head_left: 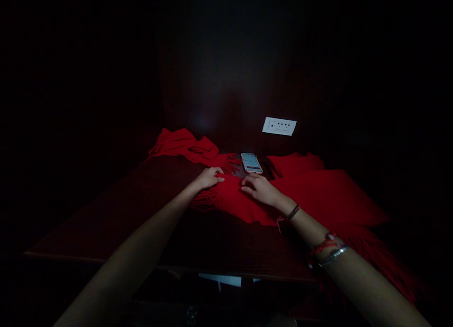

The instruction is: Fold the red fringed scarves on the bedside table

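A red fringed scarf (318, 197) lies across the dark wooden table (106, 213), its fringe hanging off the right side. My left hand (208, 177) pinches the scarf's folded edge near its fringed end. My right hand (260, 189) rests on the same fold, fingers curled and pressing the cloth; bracelets circle that wrist and forearm. A phone (251, 163) with a lit screen lies just beyond both hands.
A second red scarf (184, 146) lies crumpled at the back left. A folded red cloth (295, 164) sits behind the right hand. A white wall socket plate (279, 126) is on the dark back panel. The room is very dim.
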Demonstrator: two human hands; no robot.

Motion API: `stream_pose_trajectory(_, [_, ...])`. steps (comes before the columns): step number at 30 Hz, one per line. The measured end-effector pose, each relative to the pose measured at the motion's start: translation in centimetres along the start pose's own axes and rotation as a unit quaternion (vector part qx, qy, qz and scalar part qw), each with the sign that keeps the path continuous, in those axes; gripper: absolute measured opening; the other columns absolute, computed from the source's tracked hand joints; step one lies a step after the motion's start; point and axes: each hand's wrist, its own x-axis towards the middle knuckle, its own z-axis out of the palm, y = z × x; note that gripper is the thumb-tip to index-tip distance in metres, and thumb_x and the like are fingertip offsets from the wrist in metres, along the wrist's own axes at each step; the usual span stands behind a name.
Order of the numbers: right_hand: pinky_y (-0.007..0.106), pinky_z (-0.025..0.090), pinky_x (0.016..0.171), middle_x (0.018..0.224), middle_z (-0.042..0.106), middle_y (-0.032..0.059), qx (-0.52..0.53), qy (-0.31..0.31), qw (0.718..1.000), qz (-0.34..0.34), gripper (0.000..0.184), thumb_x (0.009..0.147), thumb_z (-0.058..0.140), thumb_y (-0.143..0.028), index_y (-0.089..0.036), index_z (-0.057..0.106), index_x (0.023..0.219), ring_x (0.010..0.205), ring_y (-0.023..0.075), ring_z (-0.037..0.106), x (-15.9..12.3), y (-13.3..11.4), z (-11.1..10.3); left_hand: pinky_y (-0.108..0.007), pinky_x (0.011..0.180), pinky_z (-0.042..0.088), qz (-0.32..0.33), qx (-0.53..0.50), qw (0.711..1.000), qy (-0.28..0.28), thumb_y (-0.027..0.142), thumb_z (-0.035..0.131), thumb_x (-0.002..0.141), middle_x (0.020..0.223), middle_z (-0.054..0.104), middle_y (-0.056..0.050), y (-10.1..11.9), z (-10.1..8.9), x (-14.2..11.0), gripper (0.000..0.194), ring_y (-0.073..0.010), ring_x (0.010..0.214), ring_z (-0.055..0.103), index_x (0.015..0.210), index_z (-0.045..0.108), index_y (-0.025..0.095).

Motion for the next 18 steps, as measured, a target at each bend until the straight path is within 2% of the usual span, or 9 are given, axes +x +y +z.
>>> stream_pose_trajectory(2, [0.025,0.037,0.075,0.089,0.054,0.0066,0.036,-0.027,0.997,-0.070,0.026,0.077,0.047,-0.034,-0.015,0.055,0.093,0.082,0.0137,0.049,-1.2,-1.6,0.6,-0.024,0.069,0.038,0.001,0.034,0.999,0.012,0.025,0.052,0.069,0.082,0.060,-0.003,-0.2,0.4,0.2,0.021,-0.0167,0.078,0.053,0.087,0.057,0.015])
stream_pose_trajectory(4, [0.026,0.037,0.075,0.089,0.054,0.0062,0.042,-0.044,0.994,-0.087,0.029,0.075,0.049,-0.037,-0.015,0.054,0.094,0.082,0.0143,0.048,-2.0,-2.8,1.3,-0.024,0.071,0.038,0.004,0.040,0.999,0.021,0.027,0.051,0.071,0.088,0.060,-0.004,-0.3,0.7,0.3,0.023,-0.0167,0.082,0.053,0.090,0.057,0.016])
stream_pose_trajectory(8, [0.025,0.036,0.070,0.079,0.054,0.0046,0.042,-0.041,0.997,-0.054,0.021,0.081,0.041,-0.030,-0.015,0.056,0.081,0.074,0.0123,0.049,-2.0,-3.9,2.1,-0.024,0.073,0.039,0.007,0.045,0.998,0.033,0.035,0.046,0.075,0.093,0.059,-0.005,-0.4,0.7,0.2,0.028,-0.0160,0.084,0.053,0.096,0.054,0.017])
stream_pose_trajectory(10, [0.025,0.036,0.068,0.079,0.054,0.0046,0.052,-0.039,0.997,-0.045,0.026,0.080,0.040,-0.037,-0.016,0.056,0.082,0.073,0.0126,0.049,-1.9,-4.3,2.2,-0.028,0.073,0.040,-0.002,0.090,0.995,0.042,0.040,0.045,0.076,0.093,0.059,-0.005,-0.4,0.5,0.0,0.034,-0.0183,0.086,0.053,0.101,0.051,0.018])
stream_pose_trajectory(13, [0.028,0.035,0.069,0.085,0.055,0.0061,0.032,-0.027,0.998,-0.041,0.033,0.072,0.049,-0.046,-0.017,0.056,0.087,0.078,0.0165,0.049,-2.2,-5.3,2.3,-0.037,0.075,0.039,-0.001,0.187,0.980,0.072,0.042,0.045,0.075,0.102,0.055,-0.009,-0.6,0.0,-0.3,0.038,-0.0242,0.095,0.049,0.106,0.047,0.019])
stream_pose_trajectory(16, [0.026,0.035,0.066,0.079,0.057,0.0048,0.035,-0.009,0.999,-0.015,0.017,0.077,0.046,-0.030,-0.017,0.057,0.078,0.073,0.0146,0.050,-2.5,-5.8,2.5,-0.039,0.077,0.038,0.014,0.219,0.971,0.094,0.039,0.044,0.076,0.107,0.051,-0.011,-0.8,-0.5,-0.2,0.035,-0.0252,0.099,0.046,0.104,0.048,0.018])
stream_pose_trajectory(18, [0.023,0.035,0.062,0.072,0.058,0.0033,0.073,0.028,0.996,0.040,0.016,0.078,0.042,-0.022,-0.016,0.056,0.075,0.066,0.0122,0.051,-2.0,-5.2,2.1,-0.036,0.076,0.039,0.025,0.204,0.973,0.108,0.039,0.043,0.078,0.101,0.054,-0.010,-0.9,-0.7,0.0,0.031,-0.0229,0.095,0.048,0.100,0.051,0.018])
